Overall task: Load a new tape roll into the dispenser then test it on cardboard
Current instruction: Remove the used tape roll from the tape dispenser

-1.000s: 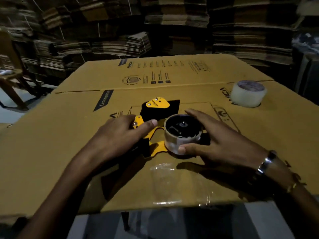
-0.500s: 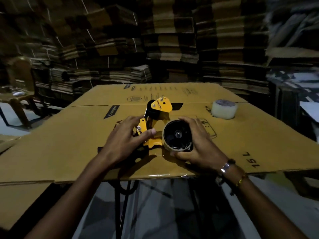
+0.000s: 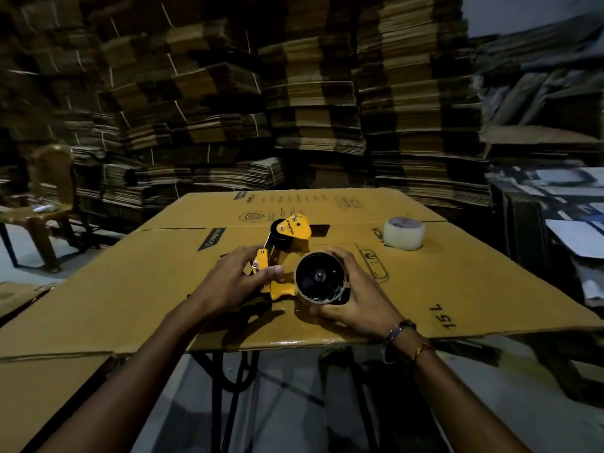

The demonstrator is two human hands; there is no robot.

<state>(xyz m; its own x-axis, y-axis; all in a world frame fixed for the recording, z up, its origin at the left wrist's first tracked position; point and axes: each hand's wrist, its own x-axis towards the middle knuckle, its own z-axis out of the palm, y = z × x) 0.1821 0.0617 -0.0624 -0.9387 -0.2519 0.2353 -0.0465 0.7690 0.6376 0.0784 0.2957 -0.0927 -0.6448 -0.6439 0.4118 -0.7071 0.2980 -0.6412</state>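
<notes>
Both hands are on the yellow-and-black metal tape dispenser (image 3: 287, 253), which sits on a big flattened brown cardboard sheet (image 3: 130, 289) with black printing, laid over a table like a worktop. The left hand (image 3: 228, 286) wraps around the handle end, thumb pressed up against the yellow frame near a small screw, fingers curled over the far side, so it's a firm closed grip on the dispenser body. The right hand (image 3: 353, 299) is cupped around the nearly empty cardboard tape core (image 3: 320, 278) mounted on the dispenser's black hub, fingers over the top, thumb underneath, pinching the ring by its rim. The open face of the core points toward the camera and you can see the dark hub inside. The dispenser's front end with the yellow triangular plate sticks up and away, tilted off the cardboard.

The fresh roll of clear packing tape (image 3: 404, 233) lies flat on the same sheet, well off to the right and farther back, nobody touching it.

There's a metal bracelet and a thread band on the right wrist. Behind the table it's all stacked flattened cartons, and a brown plastic chair (image 3: 49, 204) stands off to the left. Pretty dim light overall.
</notes>
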